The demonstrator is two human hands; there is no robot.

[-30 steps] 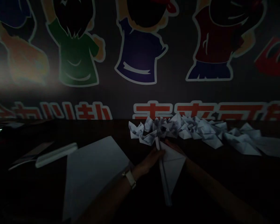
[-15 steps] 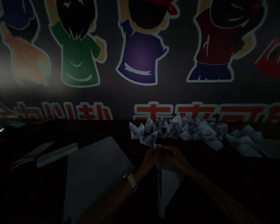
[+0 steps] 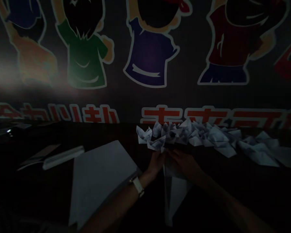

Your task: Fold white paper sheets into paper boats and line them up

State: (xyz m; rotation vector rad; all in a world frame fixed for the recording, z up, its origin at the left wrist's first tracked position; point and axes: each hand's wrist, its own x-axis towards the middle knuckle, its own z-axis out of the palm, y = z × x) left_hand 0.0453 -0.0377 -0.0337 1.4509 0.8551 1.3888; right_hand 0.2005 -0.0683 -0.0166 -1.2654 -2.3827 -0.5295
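Note:
A partly folded sheet of white paper (image 3: 176,194) lies in front of me, its narrow end pointing toward me. My left hand (image 3: 158,160) is closed on the paper's far end, with a pale watch (image 3: 137,187) on the wrist. Beside it, my right hand (image 3: 183,161) presses on the same far end with bent fingers. A small white tip of paper shows just beyond the fingertips. The scene is very dark, so single fingers are hard to make out. Just past my hands stands a folded paper boat (image 3: 156,143).
A stack of white paper (image 3: 99,178) lies to the left. Beyond it are a long white strip-like object (image 3: 63,158) and some flat papers (image 3: 40,157). Many folded paper pieces (image 3: 215,137) sit along the back right. A wall with cartoon figures (image 3: 147,58) rises behind.
The view has shifted slightly, so most things appear a little further right. My right hand's fingers have moved lower and flatter over the paper; less of the far tip shows.

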